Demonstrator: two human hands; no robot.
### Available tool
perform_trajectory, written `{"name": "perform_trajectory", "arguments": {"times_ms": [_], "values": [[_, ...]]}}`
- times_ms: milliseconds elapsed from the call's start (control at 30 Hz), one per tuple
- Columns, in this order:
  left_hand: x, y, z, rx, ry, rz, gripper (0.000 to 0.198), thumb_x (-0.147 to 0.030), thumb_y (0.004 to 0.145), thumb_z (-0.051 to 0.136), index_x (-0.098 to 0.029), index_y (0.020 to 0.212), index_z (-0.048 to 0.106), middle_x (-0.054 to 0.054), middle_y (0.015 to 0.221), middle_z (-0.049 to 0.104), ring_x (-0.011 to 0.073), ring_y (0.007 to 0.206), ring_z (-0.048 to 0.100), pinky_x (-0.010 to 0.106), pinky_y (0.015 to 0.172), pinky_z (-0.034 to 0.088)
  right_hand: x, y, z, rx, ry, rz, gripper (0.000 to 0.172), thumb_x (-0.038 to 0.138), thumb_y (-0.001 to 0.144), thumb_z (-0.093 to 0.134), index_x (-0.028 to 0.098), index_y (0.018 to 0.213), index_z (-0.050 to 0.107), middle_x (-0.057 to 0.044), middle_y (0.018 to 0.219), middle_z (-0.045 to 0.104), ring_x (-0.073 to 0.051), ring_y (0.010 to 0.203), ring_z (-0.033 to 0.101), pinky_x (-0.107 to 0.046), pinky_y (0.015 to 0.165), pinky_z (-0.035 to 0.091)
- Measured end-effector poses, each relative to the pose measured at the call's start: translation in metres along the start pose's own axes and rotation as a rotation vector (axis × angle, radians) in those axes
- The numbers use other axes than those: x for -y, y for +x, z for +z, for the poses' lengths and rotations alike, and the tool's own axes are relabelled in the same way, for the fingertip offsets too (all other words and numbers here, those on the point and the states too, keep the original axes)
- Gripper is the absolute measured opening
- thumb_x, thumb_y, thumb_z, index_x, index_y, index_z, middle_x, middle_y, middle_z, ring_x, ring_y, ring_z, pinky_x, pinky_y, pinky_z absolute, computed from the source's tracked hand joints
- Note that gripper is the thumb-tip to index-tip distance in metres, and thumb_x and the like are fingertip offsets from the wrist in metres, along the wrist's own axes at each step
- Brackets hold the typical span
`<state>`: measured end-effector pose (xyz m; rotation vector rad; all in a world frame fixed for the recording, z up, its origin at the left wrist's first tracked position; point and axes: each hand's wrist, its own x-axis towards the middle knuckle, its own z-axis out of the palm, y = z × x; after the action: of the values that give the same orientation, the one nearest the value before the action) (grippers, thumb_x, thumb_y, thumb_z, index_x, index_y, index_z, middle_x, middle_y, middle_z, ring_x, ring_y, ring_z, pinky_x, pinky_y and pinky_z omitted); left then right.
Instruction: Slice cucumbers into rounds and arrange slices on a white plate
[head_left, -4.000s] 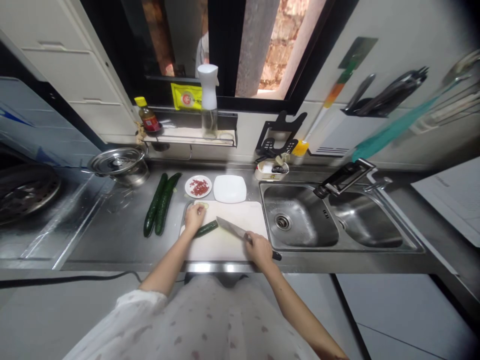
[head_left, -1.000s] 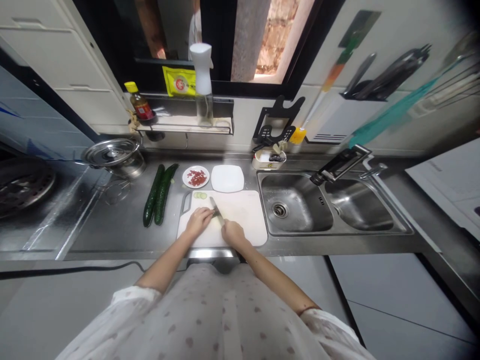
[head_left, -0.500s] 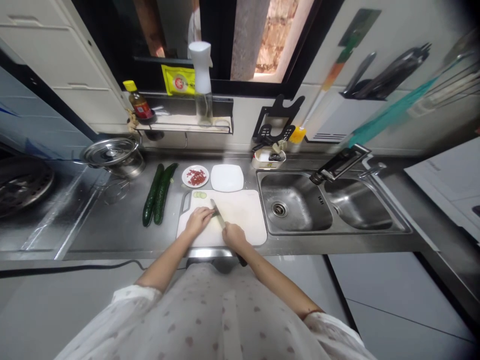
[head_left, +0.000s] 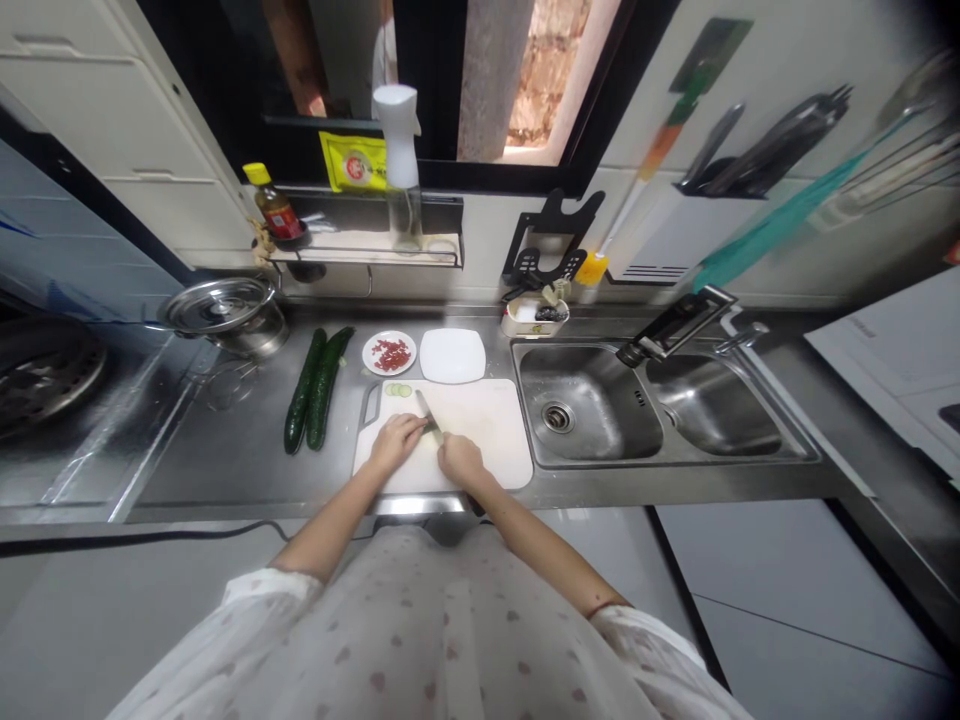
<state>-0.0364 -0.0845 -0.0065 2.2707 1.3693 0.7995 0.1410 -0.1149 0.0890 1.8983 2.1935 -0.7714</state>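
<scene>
My right hand [head_left: 461, 461] is closed round the handle of a kitchen knife [head_left: 424, 407], whose blade slants forward and left over a white cutting board [head_left: 491, 425]. My left hand [head_left: 397, 443] rests on the board left of the blade, its fingers bent together on a small piece of cucumber. Mostly the fingers and blade hide that piece; only a bit of dark green shows at the fingertips. A few thin cucumber slices [head_left: 398, 390] lie at the board's far left corner. Left of the board, two whole cucumbers [head_left: 324, 390] lie side by side on the steel counter.
Behind the board stand a small plate [head_left: 369, 367] of chopped red bits and a white square plate [head_left: 453, 355]. To the right is a double sink [head_left: 592, 400] with a tap [head_left: 679, 325]. A lidded steel pot [head_left: 259, 335] stands at the back left.
My right hand and the knife have shifted slightly left and forward. My left hand stays almost in place on the board.
</scene>
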Motion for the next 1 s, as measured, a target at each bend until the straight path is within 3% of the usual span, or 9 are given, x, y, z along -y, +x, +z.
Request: {"name": "perform_trajectory", "arguments": {"times_ms": [233,567,1000], "values": [[0.000,-0.002,0.001,-0.014,0.009,0.010,0.028,-0.028,0.093,0.049,-0.024,0.115,0.067,0.007,0.102,0.067,0.0190,0.097,0.057,0.034,0.086,0.047,0.003,0.008,0.004,-0.025,0.011,0.005,0.033,0.017,0.092,0.037,0.011,0.114,0.061,-0.015,0.105,0.069,-0.022,0.102,0.064,-0.028,0.082,0.046],[0.001,-0.002,0.002,-0.002,0.010,0.004,0.030,-0.029,0.094,0.047,-0.025,0.117,0.066,0.006,0.101,0.066,0.0190,0.095,0.057,0.034,0.086,0.046,-0.006,-0.018,0.006,0.040,-0.005,0.031,0.033,0.017,0.092,0.038,0.012,0.115,0.060,-0.015,0.106,0.068,-0.023,0.101,0.064,-0.029,0.081,0.047],[-0.002,-0.001,0.000,-0.006,0.006,0.006,0.028,-0.028,0.094,0.048,-0.024,0.114,0.067,0.006,0.102,0.067,0.0190,0.098,0.058,0.034,0.087,0.046,-0.001,-0.002,0.008,0.007,0.013,0.019,0.033,0.015,0.091,0.037,0.011,0.114,0.061,-0.015,0.106,0.069,-0.022,0.100,0.064,-0.029,0.080,0.046]]}}
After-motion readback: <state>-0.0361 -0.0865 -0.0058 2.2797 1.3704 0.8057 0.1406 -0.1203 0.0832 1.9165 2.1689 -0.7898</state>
